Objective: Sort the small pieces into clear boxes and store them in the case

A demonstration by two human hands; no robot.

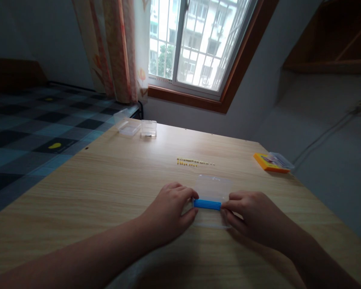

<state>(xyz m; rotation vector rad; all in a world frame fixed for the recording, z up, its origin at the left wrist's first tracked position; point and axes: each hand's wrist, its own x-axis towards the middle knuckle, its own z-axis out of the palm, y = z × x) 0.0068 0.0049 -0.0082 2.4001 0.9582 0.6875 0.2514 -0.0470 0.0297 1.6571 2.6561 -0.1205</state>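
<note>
A ridged blue bar (207, 204), perhaps several thin rods side by side, lies level over an open clear plastic box (213, 185). My left hand (176, 206) pinches its left end between thumb and fingers. At the right end, my right hand (249, 210) grips it with closed fingertips. The hinged lid of the box is tilted back behind the bar. I cannot tell whether the bar touches the box floor. Beyond the box, small yellow pieces (194, 162) are lined up in two rows on the wooden table (92, 200).
Two more clear plastic boxes, an open one (129, 126) and a smaller one (148, 128), stand at the table's far left corner. An orange and yellow box (270, 162) with a clear lid (281, 160) is near the right edge. A checked bed (47, 128) adjoins the left side.
</note>
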